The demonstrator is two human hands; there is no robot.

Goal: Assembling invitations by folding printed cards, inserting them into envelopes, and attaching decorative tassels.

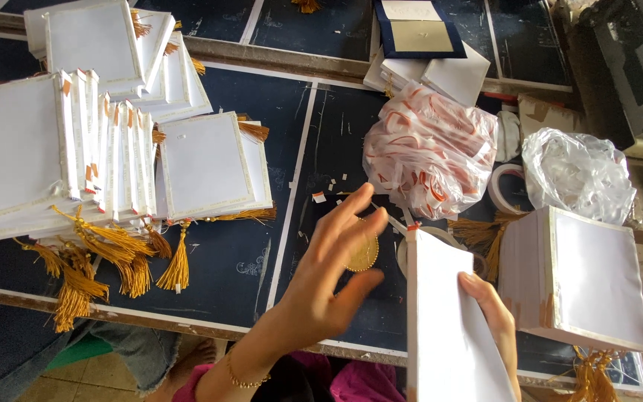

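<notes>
Your right hand (494, 316) sits closest, at five o'clock, fingers clamped on the edge of a white card (448, 327) held upright on its side. Just left of it, your left hand (333, 279), a thin gold bracelet (243, 380) on the wrist, has its fingers spread apart with a round gold medallion (364, 251) pinched between the fingertips, above the dark worktable (240, 246). At three o'clock a stack of white cards (582, 275) rests, gold tassels (485, 238) trailing beside it. Toward nine o'clock more white cards (106, 149) stand in fanned rows, their gold tassels (106, 260) hanging over the table edge. Farther off, at one o'clock, a clear bag of orange ribbon loops (429, 149) lies beside a crumpled plastic bag (578, 171).
</notes>
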